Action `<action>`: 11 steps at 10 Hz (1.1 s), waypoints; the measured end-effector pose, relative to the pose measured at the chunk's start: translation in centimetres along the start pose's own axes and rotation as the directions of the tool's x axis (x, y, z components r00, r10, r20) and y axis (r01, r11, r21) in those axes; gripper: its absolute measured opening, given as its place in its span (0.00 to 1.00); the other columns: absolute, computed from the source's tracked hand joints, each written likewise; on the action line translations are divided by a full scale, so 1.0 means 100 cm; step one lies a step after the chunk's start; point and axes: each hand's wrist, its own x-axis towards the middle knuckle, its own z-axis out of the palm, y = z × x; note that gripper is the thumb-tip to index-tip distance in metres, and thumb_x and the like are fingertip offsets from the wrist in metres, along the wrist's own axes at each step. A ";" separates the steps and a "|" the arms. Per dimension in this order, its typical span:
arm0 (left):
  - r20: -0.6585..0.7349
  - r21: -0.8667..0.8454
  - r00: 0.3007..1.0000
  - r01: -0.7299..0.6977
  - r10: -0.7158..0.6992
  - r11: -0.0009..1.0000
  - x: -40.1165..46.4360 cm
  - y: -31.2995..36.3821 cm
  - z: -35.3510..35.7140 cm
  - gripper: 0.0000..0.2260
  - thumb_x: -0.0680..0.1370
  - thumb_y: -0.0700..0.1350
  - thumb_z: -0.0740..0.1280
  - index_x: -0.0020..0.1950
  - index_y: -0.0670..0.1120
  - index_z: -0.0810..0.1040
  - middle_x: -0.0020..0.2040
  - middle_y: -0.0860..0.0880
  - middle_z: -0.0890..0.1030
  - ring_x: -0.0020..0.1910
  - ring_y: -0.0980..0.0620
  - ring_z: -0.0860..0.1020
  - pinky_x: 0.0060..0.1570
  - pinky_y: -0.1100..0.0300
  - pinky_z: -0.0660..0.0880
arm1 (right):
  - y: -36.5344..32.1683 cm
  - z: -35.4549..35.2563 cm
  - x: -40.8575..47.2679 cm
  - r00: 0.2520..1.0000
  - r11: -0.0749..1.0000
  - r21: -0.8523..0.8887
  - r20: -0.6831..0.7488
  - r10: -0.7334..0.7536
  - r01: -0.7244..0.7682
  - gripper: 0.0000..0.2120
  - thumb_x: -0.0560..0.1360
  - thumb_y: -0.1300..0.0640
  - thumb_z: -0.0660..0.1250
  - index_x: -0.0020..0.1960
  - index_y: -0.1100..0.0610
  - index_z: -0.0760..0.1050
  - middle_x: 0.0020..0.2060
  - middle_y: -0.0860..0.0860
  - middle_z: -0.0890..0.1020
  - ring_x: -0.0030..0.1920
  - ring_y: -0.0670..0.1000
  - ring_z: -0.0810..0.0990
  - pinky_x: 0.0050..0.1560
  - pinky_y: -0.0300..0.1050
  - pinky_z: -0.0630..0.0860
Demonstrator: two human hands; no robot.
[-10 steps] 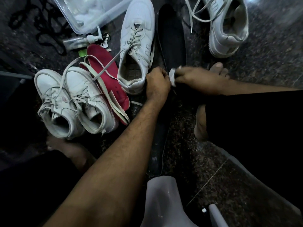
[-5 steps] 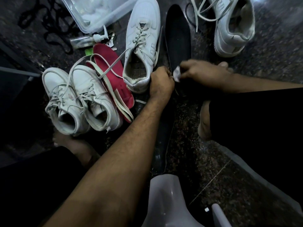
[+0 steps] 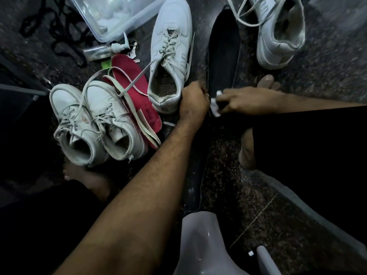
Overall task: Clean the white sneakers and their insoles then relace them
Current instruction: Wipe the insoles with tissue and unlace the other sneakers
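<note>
Black insole (image 3: 223, 56) on speckled floor, left hand (image 3: 193, 104) gripping its edge, right hand (image 3: 238, 101) pinching white wipe (image 3: 214, 108) against it

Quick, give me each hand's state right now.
Left hand: fingers curled, gripping the edge of the black insole.
Right hand: pinching a white wipe against that insole.

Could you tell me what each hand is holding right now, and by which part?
Right hand pinches a white wipe; left hand grips the black insole at its left edge.
</note>
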 end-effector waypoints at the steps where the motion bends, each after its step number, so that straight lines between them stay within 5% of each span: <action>1: 0.070 0.050 0.998 -0.007 0.004 0.999 -0.001 0.004 -0.006 0.05 0.74 0.38 0.69 0.48 0.39 0.82 0.47 0.41 0.84 0.50 0.42 0.82 0.49 0.55 0.75 | 0.010 -0.003 -0.001 0.995 0.990 0.091 0.000 0.104 -0.104 0.12 0.82 0.59 0.59 0.62 0.53 0.77 0.67 0.59 0.73 0.66 0.59 0.70 0.63 0.47 0.64; 2: 0.162 0.156 0.987 -0.024 -0.001 0.987 0.005 0.004 -0.012 0.07 0.77 0.41 0.68 0.52 0.39 0.80 0.49 0.39 0.84 0.53 0.39 0.81 0.49 0.53 0.75 | 0.026 0.007 0.021 0.957 0.962 0.104 -0.120 0.266 -0.254 0.06 0.77 0.50 0.63 0.50 0.50 0.77 0.54 0.56 0.76 0.56 0.58 0.76 0.59 0.56 0.70; 3: 0.109 0.136 0.994 -0.034 0.020 0.990 -0.005 0.004 -0.010 0.12 0.79 0.45 0.66 0.57 0.39 0.75 0.51 0.37 0.83 0.53 0.36 0.80 0.50 0.48 0.75 | -0.007 -0.006 0.022 0.986 0.968 0.205 -0.047 0.158 -0.146 0.10 0.78 0.54 0.62 0.54 0.55 0.80 0.51 0.57 0.75 0.54 0.57 0.77 0.48 0.49 0.72; 5: 0.114 0.040 0.983 -0.150 0.144 0.988 -0.020 -0.007 -0.005 0.23 0.79 0.48 0.65 0.74 0.49 0.66 0.54 0.41 0.82 0.52 0.43 0.80 0.48 0.50 0.76 | -0.018 -0.008 0.015 0.976 0.953 0.237 -0.056 0.210 -0.191 0.13 0.75 0.65 0.68 0.59 0.60 0.81 0.51 0.60 0.75 0.52 0.61 0.75 0.48 0.51 0.71; 6: 0.161 0.084 0.980 -0.133 0.118 0.988 -0.017 -0.010 -0.003 0.28 0.78 0.44 0.64 0.77 0.54 0.64 0.59 0.42 0.80 0.57 0.44 0.79 0.55 0.51 0.76 | -0.017 -0.009 0.011 0.999 0.989 0.144 -0.026 -0.035 0.039 0.09 0.76 0.58 0.68 0.54 0.59 0.81 0.48 0.57 0.75 0.47 0.56 0.76 0.43 0.49 0.73; 7: 0.148 0.070 0.981 -0.138 0.126 0.988 -0.012 -0.009 -0.004 0.27 0.77 0.41 0.65 0.76 0.54 0.68 0.58 0.42 0.82 0.57 0.42 0.80 0.56 0.49 0.77 | 0.006 -0.017 0.022 0.992 0.994 0.102 -0.123 -0.022 0.035 0.19 0.78 0.49 0.59 0.58 0.59 0.80 0.56 0.58 0.77 0.55 0.58 0.76 0.52 0.50 0.76; 9: 0.138 0.110 0.986 -0.109 0.094 0.988 -0.012 -0.007 -0.004 0.34 0.74 0.35 0.65 0.77 0.57 0.65 0.56 0.42 0.83 0.56 0.41 0.80 0.57 0.49 0.77 | 0.061 -0.027 0.036 0.820 0.856 0.162 -0.246 0.516 -0.490 0.13 0.78 0.54 0.66 0.53 0.63 0.83 0.48 0.62 0.76 0.49 0.64 0.78 0.46 0.51 0.72; 10: 0.144 0.160 0.982 -0.148 0.125 0.976 -0.014 -0.009 -0.001 0.38 0.75 0.34 0.64 0.79 0.61 0.57 0.50 0.41 0.81 0.51 0.40 0.80 0.52 0.48 0.77 | 0.032 -0.021 0.031 0.865 0.892 0.196 -0.228 0.446 -0.408 0.10 0.78 0.57 0.62 0.50 0.58 0.81 0.48 0.53 0.77 0.54 0.53 0.77 0.54 0.47 0.71; 11: 0.169 0.108 0.976 -0.155 0.136 0.982 -0.009 -0.013 0.000 0.35 0.77 0.37 0.64 0.80 0.59 0.58 0.55 0.40 0.81 0.54 0.41 0.80 0.56 0.49 0.76 | -0.014 -0.005 0.022 0.953 0.966 0.235 -0.251 0.169 -0.109 0.04 0.78 0.62 0.64 0.49 0.59 0.78 0.41 0.42 0.74 0.42 0.34 0.72 0.49 0.23 0.63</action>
